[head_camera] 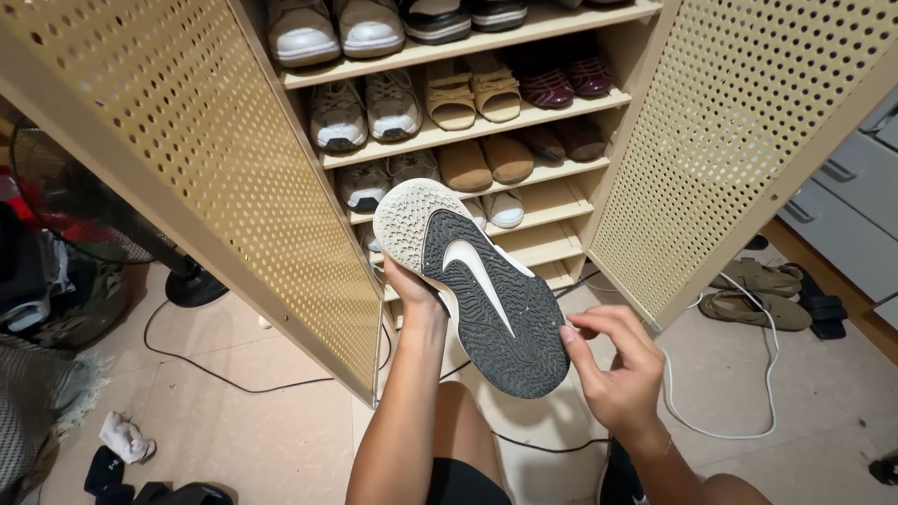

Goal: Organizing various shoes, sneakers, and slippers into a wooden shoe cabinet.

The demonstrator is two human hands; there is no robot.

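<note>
Head view shows your left hand (pixel 412 285) wrapped around the side of the shoe (pixel 472 285), near its toe end. You hold it up with the sole facing you. Your right hand (pixel 613 369) is half open, and its fingertips just touch the heel edge. The shoe's long way runs from up by your left hand down to your right hand. Your left hand has the real hold. Past both hands stands the open rack (pixel 486 122), full of shoes.
</note>
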